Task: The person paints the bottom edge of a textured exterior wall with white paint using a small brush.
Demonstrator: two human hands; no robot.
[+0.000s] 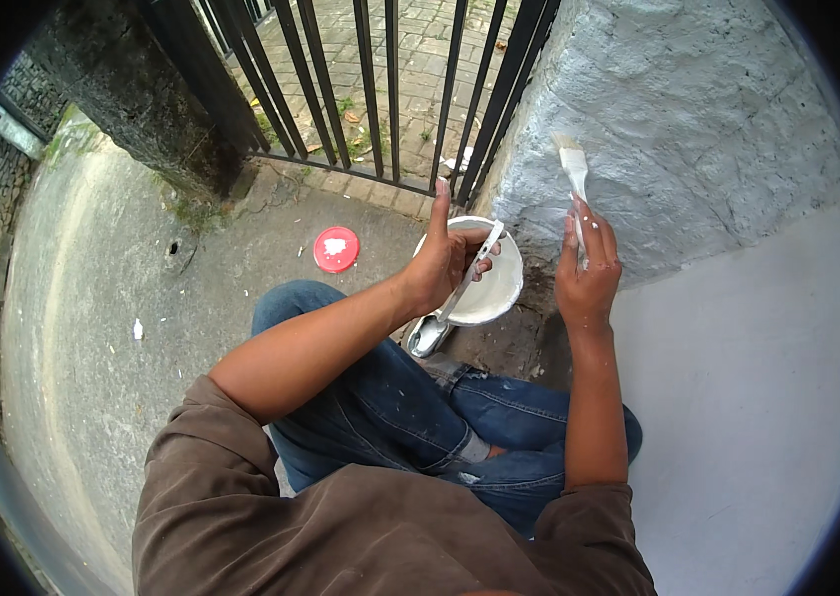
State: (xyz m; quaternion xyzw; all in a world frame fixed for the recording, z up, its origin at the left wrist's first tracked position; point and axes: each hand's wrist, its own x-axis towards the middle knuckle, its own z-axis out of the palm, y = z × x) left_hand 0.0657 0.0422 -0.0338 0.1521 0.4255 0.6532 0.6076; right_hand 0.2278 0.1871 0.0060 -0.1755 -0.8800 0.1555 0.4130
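Observation:
My right hand [589, 268] grips a paintbrush [575, 174] by its white handle, bristles up against the rough, white-painted stone wall [678, 129]. In my left hand [447, 260], fingers curl round the handle of a ladle [458, 282] while the thumb points up. The ladle's metal bowl hangs low and carries white paint. Just beyond and partly behind that hand stands a round bucket [509, 293], its inside coated white. White specks dot the fingers of both hands.
A black metal gate [365, 89] rises ahead, beside a dark mossy pillar [142, 89]. On the concrete ground [211, 288] lies a red lid [336, 249] with white paint on it. A smooth white wall [728, 407] is close on my right. My jeans-clad legs are folded below.

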